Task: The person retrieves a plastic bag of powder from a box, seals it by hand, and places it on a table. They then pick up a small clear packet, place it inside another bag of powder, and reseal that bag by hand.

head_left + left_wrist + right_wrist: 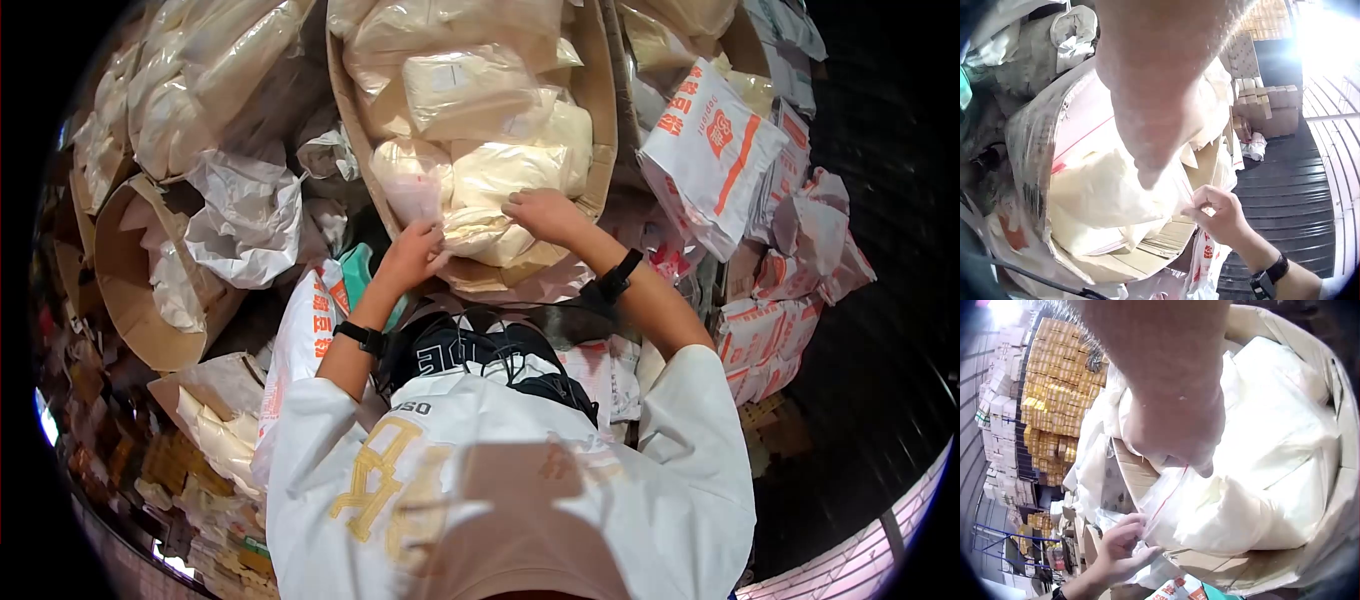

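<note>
Both hands are at the near end of a tall cardboard box (pixel 601 150) filled with clear plastic bags of pale cream material. The left hand (pixel 408 258) pinches one edge of a bag (pixel 478 232); the right hand (pixel 545 215) pinches its other side. A red line runs along the clear bag edge (pixel 1169 499) between the hands in the right wrist view, where the left hand (pixel 1119 550) has its thumb and fingers together on the plastic. In the left wrist view the right hand (pixel 1219 212) pinches the bag's corner, fingers curled.
White sacks with red print (pixel 715 150) are stacked at the right. An open carton (pixel 150 290) and crumpled white plastic (pixel 245 215) stand at the left. Another printed sack (pixel 305 335) and a green item (pixel 357 275) lie by the left forearm. Stacked yellow boxes (pixel 1057 378) are farther off.
</note>
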Demonstrator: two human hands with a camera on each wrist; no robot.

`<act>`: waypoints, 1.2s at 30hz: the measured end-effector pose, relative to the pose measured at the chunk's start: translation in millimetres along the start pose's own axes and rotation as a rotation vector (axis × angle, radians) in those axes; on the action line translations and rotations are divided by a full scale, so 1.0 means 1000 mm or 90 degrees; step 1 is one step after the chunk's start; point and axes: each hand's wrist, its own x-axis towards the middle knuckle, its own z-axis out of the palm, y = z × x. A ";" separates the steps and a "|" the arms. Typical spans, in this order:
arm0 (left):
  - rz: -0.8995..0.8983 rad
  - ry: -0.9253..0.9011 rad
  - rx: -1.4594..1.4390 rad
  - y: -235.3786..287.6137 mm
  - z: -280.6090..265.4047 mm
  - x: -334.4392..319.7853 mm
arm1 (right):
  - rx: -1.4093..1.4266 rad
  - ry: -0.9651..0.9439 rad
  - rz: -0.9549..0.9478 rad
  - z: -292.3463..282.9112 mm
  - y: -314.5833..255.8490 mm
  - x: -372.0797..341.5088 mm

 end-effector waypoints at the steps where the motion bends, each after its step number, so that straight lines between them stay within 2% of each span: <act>1: -0.010 -0.022 0.014 -0.009 0.000 0.000 | -0.002 -0.018 -0.006 -0.002 0.004 -0.001; 2: -0.021 -0.045 0.028 -0.015 0.000 -0.002 | 0.017 -0.029 0.007 -0.002 0.004 -0.001; 4: -0.006 -0.008 -0.035 -0.014 -0.004 -0.001 | 0.057 -0.053 0.036 -0.002 0.004 -0.004; 5: 0.001 0.009 -0.069 -0.012 -0.005 -0.001 | 0.116 -0.017 0.027 -0.002 0.006 -0.006; 8: -0.073 0.054 -0.188 -0.015 0.014 -0.002 | 0.253 0.097 -0.006 0.007 0.015 -0.006; 10: 0.025 0.016 -0.031 -0.006 0.008 0.004 | 0.297 0.186 -0.031 0.021 0.019 -0.004; 11: 0.073 -0.006 0.047 -0.002 0.005 0.006 | 0.282 0.147 0.003 0.029 0.022 -0.005; 13: 0.096 -0.025 0.072 -0.002 0.005 0.009 | 0.255 0.069 0.071 0.032 0.017 -0.006; 14: 0.109 -0.034 0.085 -0.001 0.003 0.010 | 0.249 0.079 0.057 0.033 0.017 -0.007; 17: 0.096 0.009 0.097 0.010 -0.016 0.018 | 0.251 0.091 0.039 0.020 0.013 -0.006; 20: 0.078 -0.033 0.112 -0.001 -0.021 0.022 | 0.285 0.070 0.014 0.012 0.012 -0.003; 21: 0.080 -0.018 0.110 -0.002 -0.021 0.024 | 0.341 0.108 0.024 0.014 0.012 -0.002; 23: 0.010 -0.007 0.023 -0.005 -0.013 0.027 | 0.454 0.186 0.048 0.020 0.011 0.000; 26: -0.066 -0.018 -0.090 -0.005 -0.005 0.031 | 0.777 0.153 0.237 0.035 0.016 0.006; 27: -0.087 -0.027 -0.127 -0.004 -0.001 0.031 | 0.844 0.190 0.261 0.047 0.018 0.009; 30: -0.161 -0.040 -0.077 -0.002 0.011 0.029 | 0.964 0.293 0.348 0.080 0.017 0.017; 33: -0.221 0.090 -0.176 -0.005 0.029 0.026 | 0.970 0.311 0.394 0.098 0.007 0.022; 36: -0.288 0.022 -0.163 -0.033 0.041 0.022 | 0.929 0.281 0.455 0.123 0.002 0.020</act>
